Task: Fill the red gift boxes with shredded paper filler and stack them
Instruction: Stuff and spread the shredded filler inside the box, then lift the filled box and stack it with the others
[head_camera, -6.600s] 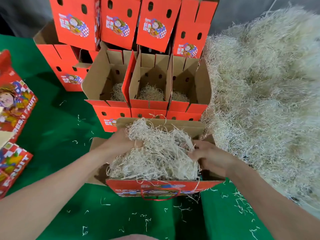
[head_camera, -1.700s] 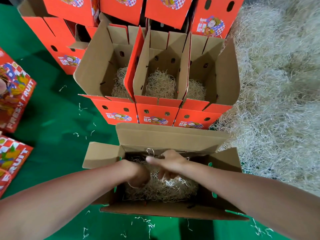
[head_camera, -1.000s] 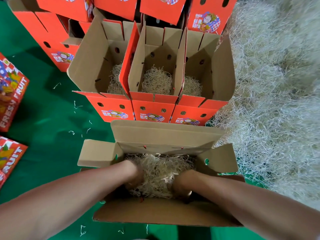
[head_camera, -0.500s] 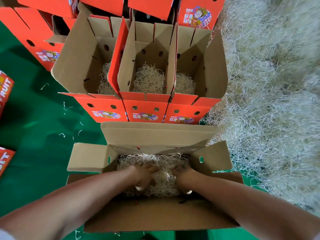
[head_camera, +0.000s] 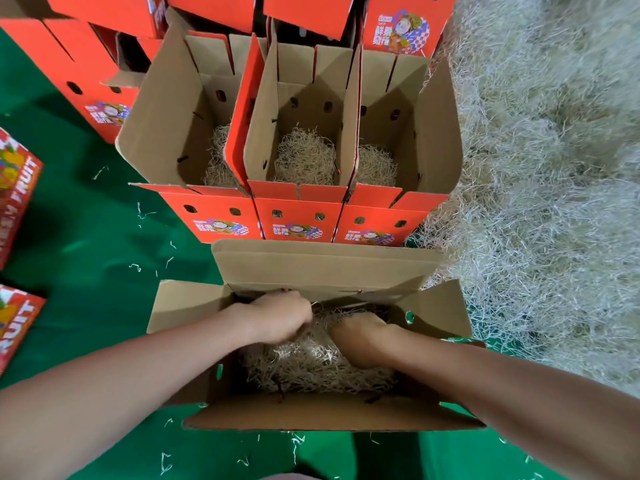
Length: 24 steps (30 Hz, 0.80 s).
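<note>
Head view, contents as follows. Desk (head_camera: 86, 244), green-covered, carries everything. Heap of loose filler (head_camera: 554, 185), pale, fills the right side and touches the nearest boxes. Stacked red boxes (head_camera: 104, 64), at the back and back-left. Row of three open boxes (head_camera: 298, 216), side by side just beyond the front box, each with a nest of filler at the bottom. Front box (head_camera: 325, 268), brown inside, flaps spread, directly below the camera. Filler bed (head_camera: 311, 368) covers the floor of the front box. Left hand (head_camera: 277, 317), inside the box at its far wall, fingers curled round a tuft of the bed. Right hand (head_camera: 360, 337), just beside it, knuckles up, fingers sunk in the strands; grasping or pressing cannot be told. Stray strands (head_camera: 142, 213), scattered on the desk. Risk, as judged: an uneven bed if only the middle is tamped; strands dragged out on lifted fingers; a flap buckled by a forearm. Position: the filler bed lies beneath and around both hands, and the front box encloses them.
</note>
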Available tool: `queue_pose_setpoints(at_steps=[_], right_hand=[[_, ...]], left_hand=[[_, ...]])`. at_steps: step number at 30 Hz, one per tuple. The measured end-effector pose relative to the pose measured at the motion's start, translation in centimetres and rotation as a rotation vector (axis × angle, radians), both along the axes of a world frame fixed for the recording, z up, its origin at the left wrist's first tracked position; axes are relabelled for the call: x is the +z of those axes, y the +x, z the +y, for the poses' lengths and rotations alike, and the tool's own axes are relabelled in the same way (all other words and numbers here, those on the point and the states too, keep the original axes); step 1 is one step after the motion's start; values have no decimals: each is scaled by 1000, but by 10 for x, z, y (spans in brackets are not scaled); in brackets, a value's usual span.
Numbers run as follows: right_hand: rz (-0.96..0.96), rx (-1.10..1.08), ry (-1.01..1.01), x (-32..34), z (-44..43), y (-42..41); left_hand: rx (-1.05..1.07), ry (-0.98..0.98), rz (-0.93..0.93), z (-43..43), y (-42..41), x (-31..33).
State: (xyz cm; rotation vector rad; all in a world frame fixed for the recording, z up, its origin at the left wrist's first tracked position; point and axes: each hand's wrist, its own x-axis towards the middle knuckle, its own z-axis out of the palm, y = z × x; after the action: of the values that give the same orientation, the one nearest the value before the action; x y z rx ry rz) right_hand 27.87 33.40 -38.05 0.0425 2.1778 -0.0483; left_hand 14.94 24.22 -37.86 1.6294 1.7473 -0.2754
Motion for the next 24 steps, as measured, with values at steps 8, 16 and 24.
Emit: queue_pose_setpoints(at_steps=[8, 16, 24], right_hand=[[72, 412, -20, -28, -3, -11], [182, 108, -80, -4, 1, -1], [-141, -137, -27, 12, 18, 26]], left_hand=[[-459, -543, 235, -32, 20, -32], [-127, 8, 301, -19, 13, -29], [-114, -251, 222, -31, 8, -11]])
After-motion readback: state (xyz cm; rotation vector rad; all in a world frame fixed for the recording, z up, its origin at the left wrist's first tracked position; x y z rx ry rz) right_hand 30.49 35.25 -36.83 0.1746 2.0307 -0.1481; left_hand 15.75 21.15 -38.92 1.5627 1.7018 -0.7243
